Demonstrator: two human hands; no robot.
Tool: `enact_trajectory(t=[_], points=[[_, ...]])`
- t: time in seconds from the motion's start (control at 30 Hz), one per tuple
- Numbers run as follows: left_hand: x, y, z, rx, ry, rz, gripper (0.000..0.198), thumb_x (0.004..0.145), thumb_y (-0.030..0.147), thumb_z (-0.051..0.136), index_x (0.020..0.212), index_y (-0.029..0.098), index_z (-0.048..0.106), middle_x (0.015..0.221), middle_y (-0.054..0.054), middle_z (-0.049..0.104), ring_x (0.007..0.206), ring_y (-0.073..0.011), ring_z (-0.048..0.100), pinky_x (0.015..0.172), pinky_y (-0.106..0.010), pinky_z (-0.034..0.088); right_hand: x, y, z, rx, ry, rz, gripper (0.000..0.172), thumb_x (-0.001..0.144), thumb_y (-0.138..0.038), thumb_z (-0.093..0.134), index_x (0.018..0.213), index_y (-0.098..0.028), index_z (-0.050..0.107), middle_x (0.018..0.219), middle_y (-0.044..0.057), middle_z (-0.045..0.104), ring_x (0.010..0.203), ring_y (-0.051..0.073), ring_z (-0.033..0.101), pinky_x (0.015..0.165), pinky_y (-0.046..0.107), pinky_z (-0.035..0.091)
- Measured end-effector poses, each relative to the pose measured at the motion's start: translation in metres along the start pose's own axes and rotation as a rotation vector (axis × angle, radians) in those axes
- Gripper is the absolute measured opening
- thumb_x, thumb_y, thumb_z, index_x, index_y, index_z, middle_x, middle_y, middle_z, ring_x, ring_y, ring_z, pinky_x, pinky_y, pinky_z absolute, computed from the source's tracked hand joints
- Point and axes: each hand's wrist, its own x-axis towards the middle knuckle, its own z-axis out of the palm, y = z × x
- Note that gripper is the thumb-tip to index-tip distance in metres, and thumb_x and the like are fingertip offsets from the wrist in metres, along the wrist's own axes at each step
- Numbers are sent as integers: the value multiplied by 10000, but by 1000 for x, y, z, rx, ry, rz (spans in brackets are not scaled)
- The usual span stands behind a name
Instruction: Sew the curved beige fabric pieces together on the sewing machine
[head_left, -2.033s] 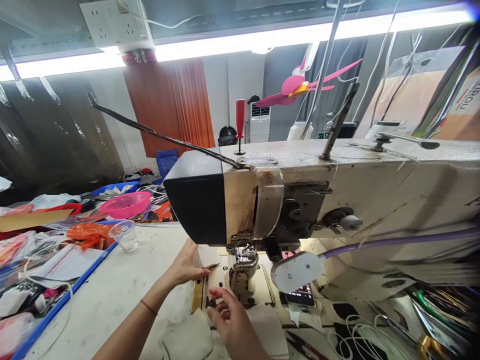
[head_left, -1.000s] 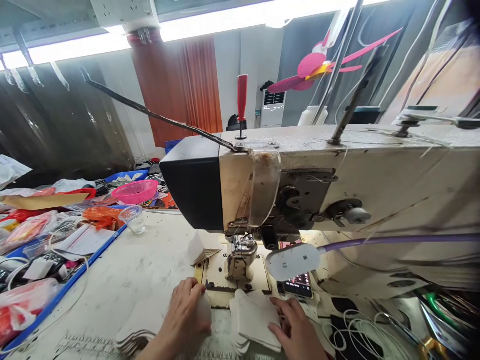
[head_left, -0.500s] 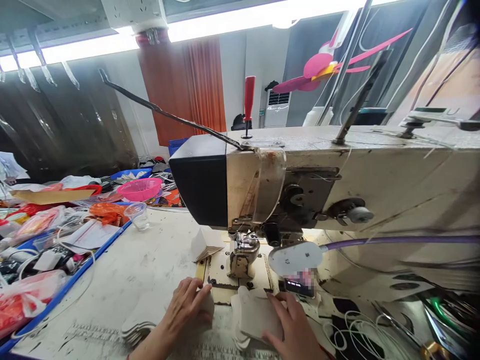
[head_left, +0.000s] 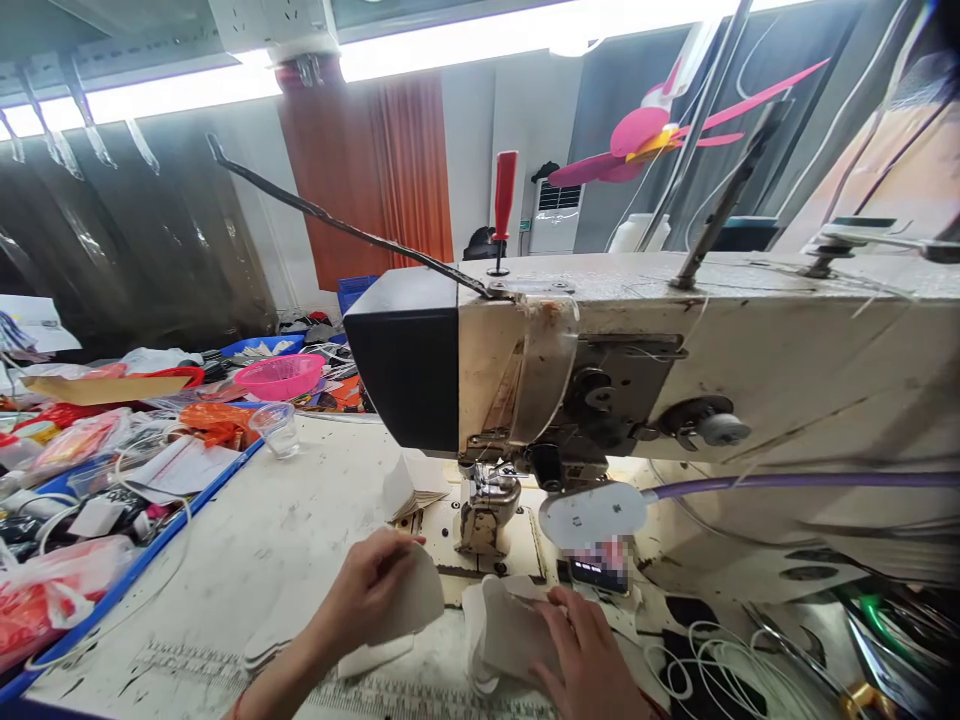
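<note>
Blue tray (head_left: 127, 577): bags (head_left: 64, 590), paper (head_left: 180, 467) | left grip (head_left: 371, 588): pinching pale piece (head_left: 420, 600) | right grip (head_left: 587, 645): half-open on stack (head_left: 516, 638)

An off-white flat piece (head_left: 418, 600) is pinched in the left hand (head_left: 371, 585), tipped up at a slant, its rounded edge facing the right (how many layers thick, I can't make out from here). Across a small gap, a loose stack of matching pale pieces (head_left: 510, 632) lies on the worktable (head_left: 300, 510), on the near side of the sewing machine (head_left: 712, 370). Its layers sit out of line, edges fanned toward the left, and the right hand (head_left: 583, 650) rests over its right side.
</note>
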Motion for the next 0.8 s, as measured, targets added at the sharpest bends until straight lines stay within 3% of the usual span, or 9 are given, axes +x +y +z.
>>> enact_trajectory(t=[0.17, 0.23, 0.3, 0.37, 0.43, 0.5, 0.6, 0.7, 0.8], points=[[-12, 33, 64, -7, -91, -64, 107, 669, 136, 630, 755, 161, 689, 693, -33, 656, 639, -146, 572, 584, -222, 427, 1, -4, 8, 244, -80, 73, 257, 688, -79, 607, 918, -192, 604, 1009, 129, 641, 940, 307, 603, 793, 402, 507], [-16, 36, 95, -4, -202, 190, 145, 619, 86, 657, 722, 182, 694, 714, -22, 670, 696, -150, 582, 667, -234, 439, 3, -7, 10, 327, -112, 102, 198, 725, -51, 524, 827, -203, 599, 914, 96, 648, 803, 228, 645, 690, 309, 534], [-18, 34, 121, 69, -125, 370, 149, 635, 87, 663, 717, 208, 694, 809, -30, 677, 777, -172, 580, 725, -272, 433, 7, -7, 5, 398, -131, 128, 202, 778, -72, 451, 806, -214, 592, 938, 77, 632, 707, 159, 648, 587, 230, 523], [-17, 30, 136, 153, -8, 425, 143, 660, 91, 659, 746, 204, 681, 1006, -56, 657, 894, -211, 567, 766, -319, 426, 13, -4, -7, 564, -171, 167, 237, 824, -114, 393, 833, -219, 606, 1013, 81, 610, 772, 151, 651, 620, 225, 524], [-15, 27, 141, 213, 39, 441, 121, 690, 99, 645, 779, 181, 653, 1039, -69, 646, 900, -224, 563, 770, -351, 422, 19, -1, -22, 767, -228, 221, 265, 850, -161, 378, 858, -208, 638, 965, 87, 625, 838, 178, 647, 704, 265, 524], [-12, 26, 140, 236, 31, 454, 87, 715, 98, 625, 769, 165, 629, 892, -51, 671, 797, -203, 570, 739, -353, 422, 24, 2, -34, 906, -278, 284, 261, 851, -213, 418, 888, -195, 676, 885, 89, 665, 853, 207, 650, 756, 300, 518], [-10, 30, 130, 176, 14, 391, 121, 701, 58, 624, 739, 172, 639, 792, -26, 675, 742, -183, 573, 727, -334, 423, 26, 1, -43, 1026, -311, 406, 289, 859, -297, 448, 953, -199, 702, 972, 107, 711, 947, 235, 647, 850, 324, 491], [-8, 41, 114, 24, -13, 201, 195, 666, 24, 635, 755, 191, 678, 847, -28, 688, 794, -182, 598, 754, -305, 437, 24, -4, -46, 1122, -326, 538, 362, 866, -409, 458, 1072, -202, 672, 1087, 109, 697, 1074, 250, 602, 925, 318, 451], [-6, 53, 96, -120, 10, -68, 147, 648, 50, 635, 712, 175, 678, 729, -16, 673, 660, -140, 584, 641, -238, 443, 24, -11, -48, 1222, -315, 692, 460, 817, -525, 504, 1113, -198, 634, 995, 94, 718, 995, 246, 631, 824, 278, 495]])
